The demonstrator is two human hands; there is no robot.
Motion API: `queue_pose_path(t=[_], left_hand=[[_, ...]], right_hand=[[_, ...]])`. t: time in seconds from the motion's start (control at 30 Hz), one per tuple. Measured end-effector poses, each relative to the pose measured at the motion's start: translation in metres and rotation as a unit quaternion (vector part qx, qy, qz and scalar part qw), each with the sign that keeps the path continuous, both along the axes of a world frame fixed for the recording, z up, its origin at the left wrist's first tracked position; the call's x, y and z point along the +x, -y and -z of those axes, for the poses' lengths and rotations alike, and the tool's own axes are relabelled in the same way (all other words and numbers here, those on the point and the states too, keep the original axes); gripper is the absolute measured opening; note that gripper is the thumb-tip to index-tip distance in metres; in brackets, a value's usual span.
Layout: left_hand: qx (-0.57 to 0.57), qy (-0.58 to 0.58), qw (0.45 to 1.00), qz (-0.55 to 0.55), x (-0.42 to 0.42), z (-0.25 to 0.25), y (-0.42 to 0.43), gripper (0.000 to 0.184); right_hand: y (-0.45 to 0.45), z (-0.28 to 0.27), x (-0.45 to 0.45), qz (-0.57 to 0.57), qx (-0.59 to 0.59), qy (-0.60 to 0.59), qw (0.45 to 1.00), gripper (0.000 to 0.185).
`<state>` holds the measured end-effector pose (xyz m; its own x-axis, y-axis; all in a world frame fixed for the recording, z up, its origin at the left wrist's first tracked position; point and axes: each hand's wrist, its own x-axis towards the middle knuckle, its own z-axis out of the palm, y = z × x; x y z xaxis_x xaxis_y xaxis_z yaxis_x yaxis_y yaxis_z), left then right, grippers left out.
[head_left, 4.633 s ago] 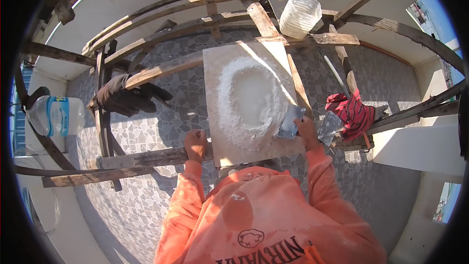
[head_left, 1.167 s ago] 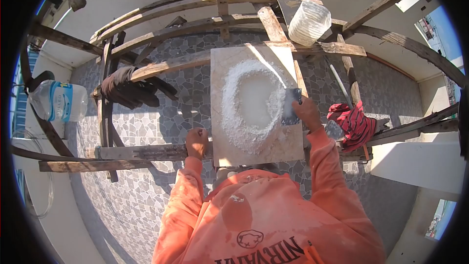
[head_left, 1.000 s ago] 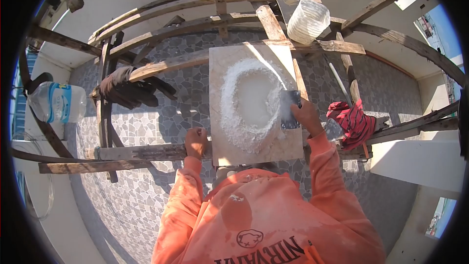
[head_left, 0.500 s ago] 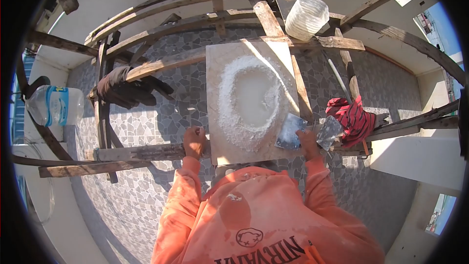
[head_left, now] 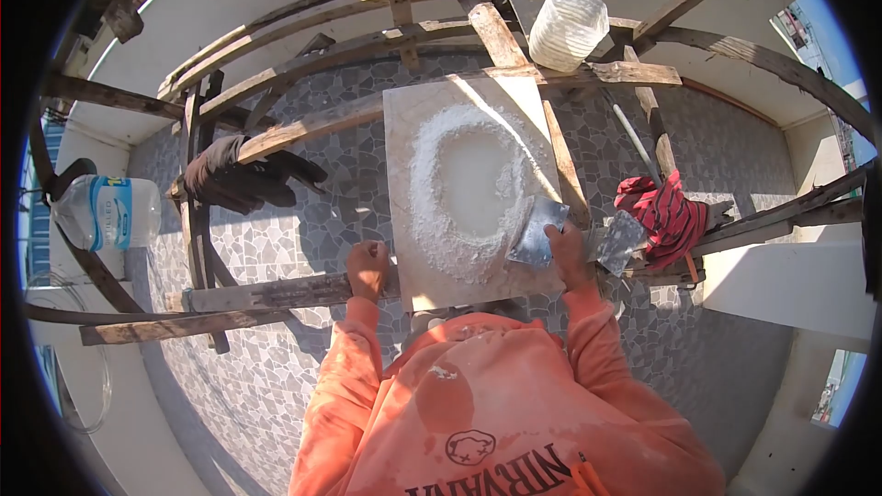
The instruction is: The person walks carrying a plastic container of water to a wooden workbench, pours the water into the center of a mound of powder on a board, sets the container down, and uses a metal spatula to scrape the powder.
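Note:
My right hand (head_left: 571, 253) grips a broad putty knife (head_left: 537, 231) with a flat, blue-grey blade. The blade is at the lower right edge of a ring of white powder (head_left: 427, 142) on a square beige board (head_left: 418, 289). Pale, milky liquid (head_left: 475, 184) fills the middle of the ring. Just off the board's left edge, my left hand (head_left: 367, 266) is curled into a fist, with nothing visible in it. A second flat, greyish blade (head_left: 621, 243) lies to the right of my right hand.
Wooden beams (head_left: 303, 133) frame the work area. A translucent ribbed container (head_left: 568, 28) stands behind the board. Dark gloves (head_left: 243, 174) hang at left, near a clear plastic bottle (head_left: 110, 213). A red striped cloth (head_left: 666, 216) drapes at right. Stone-patterned tiles (head_left: 248, 367) lie below.
My right hand and the putty knife have shifted slightly left and up, nearer the powder ring. My left hand stays in a fist beside the board. The view has moved a little.

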<state>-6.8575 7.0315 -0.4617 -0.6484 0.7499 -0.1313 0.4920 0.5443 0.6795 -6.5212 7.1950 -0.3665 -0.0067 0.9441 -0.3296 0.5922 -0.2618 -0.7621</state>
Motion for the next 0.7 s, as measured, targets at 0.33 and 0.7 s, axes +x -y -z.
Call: queue_pose_path(t=[0.33,0.7], left_hand=[[0.021,-0.015,1.0,0.006,-0.003,0.011,0.003,0.03],[0.012,0.001,1.0,-0.003,0.0,0.001,0.001,0.03]], right_hand=[[-0.041,-0.013,-0.024,-0.095,0.111,0.124,0.981,0.041],[-0.046,0.011,0.019,-0.056,0.077,0.095,0.991,0.04]])
